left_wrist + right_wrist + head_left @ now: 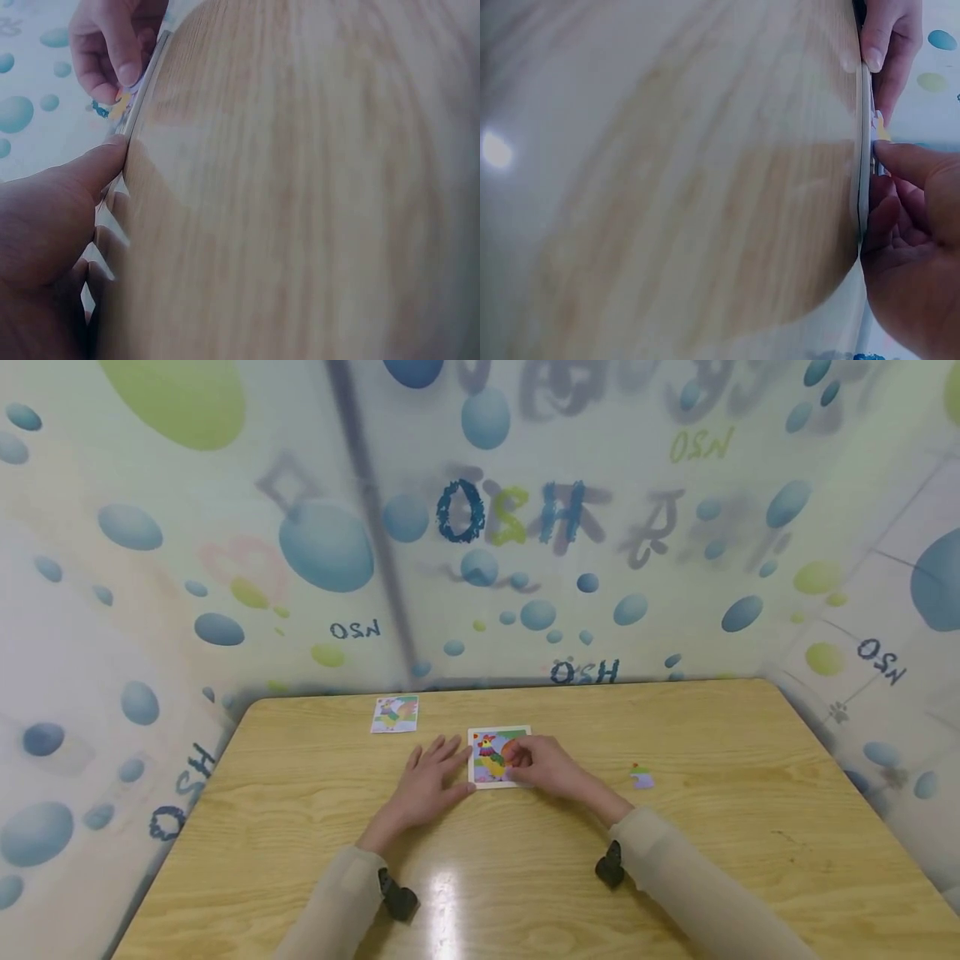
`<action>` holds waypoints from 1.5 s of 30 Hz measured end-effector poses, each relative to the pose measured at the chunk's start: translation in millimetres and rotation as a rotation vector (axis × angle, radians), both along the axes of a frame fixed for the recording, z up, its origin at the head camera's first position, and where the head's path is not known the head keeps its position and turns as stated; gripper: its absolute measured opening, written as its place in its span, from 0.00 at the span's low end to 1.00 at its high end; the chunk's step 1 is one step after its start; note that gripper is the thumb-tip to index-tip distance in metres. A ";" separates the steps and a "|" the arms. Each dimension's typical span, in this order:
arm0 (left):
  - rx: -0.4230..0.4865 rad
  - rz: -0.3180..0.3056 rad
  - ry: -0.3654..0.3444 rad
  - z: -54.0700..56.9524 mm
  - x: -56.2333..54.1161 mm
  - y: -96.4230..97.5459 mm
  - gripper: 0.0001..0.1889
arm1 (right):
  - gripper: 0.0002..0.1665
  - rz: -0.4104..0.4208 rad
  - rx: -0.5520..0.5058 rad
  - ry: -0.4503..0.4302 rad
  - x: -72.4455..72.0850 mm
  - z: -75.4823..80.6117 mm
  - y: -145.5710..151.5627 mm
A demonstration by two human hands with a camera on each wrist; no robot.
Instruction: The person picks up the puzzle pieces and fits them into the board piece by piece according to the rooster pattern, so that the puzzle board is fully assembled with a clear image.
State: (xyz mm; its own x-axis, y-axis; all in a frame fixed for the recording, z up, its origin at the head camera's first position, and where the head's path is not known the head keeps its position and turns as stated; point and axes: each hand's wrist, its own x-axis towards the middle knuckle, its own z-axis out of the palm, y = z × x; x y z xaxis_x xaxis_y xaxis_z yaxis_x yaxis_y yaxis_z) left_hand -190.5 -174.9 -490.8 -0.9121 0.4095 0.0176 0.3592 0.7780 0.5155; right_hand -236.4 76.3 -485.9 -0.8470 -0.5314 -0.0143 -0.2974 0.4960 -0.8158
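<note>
A small square jigsaw puzzle [491, 758] with a colourful rooster lies in a white-edged tray [498, 785] on the table. My left hand [427, 783] rests flat beside it with fingers spread, the thumb and fingertips touching the tray's left edge. Over the right part of the puzzle, my right hand [553, 768] pinches a puzzle piece between thumb and curled fingers. A bit of purple from this piece [136, 85] peeks out below the thumb in the left wrist view; the hand covers most of it and the puzzle's right side.
Right of the tray lies a loose green and purple puzzle piece [642, 778]. A paper card [395, 715] with a paler rooster picture sits at the back left. The wooden table [720, 860] reaches a patterned wall covering [525, 652] behind.
</note>
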 end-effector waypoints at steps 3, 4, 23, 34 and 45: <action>0.003 0.002 0.000 -0.7 -0.5 -0.4 0.34 | 0.07 0.003 0.008 0.010 0.2 0.3 -1.0; 0.004 0.003 -0.002 -0.8 -0.5 -0.6 0.34 | 0.06 0.005 0.010 0.014 0.2 0.2 -1.1; 0.001 -0.003 0.008 -3.4 -0.9 -0.5 0.34 | 0.03 0.082 0.117 0.149 -0.7 0.7 1.0; -0.007 -0.008 0.004 -1.8 -0.1 -1.1 0.34 | 0.08 0.133 0.154 0.191 0.4 0.1 2.3; -0.006 -0.004 0.010 -3.8 -1.2 -1.0 0.34 | 0.13 0.169 0.160 0.196 1.7 -0.3 3.2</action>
State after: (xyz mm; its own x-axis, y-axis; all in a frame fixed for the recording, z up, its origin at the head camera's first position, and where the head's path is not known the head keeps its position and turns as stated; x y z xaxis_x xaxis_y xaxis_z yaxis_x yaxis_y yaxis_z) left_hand -191.7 -175.8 -494.5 -0.9101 0.4137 0.0247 0.3680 0.7792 0.5074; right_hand -234.7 79.5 -486.2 -0.7416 -0.6693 0.0458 -0.5306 0.5435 -0.6504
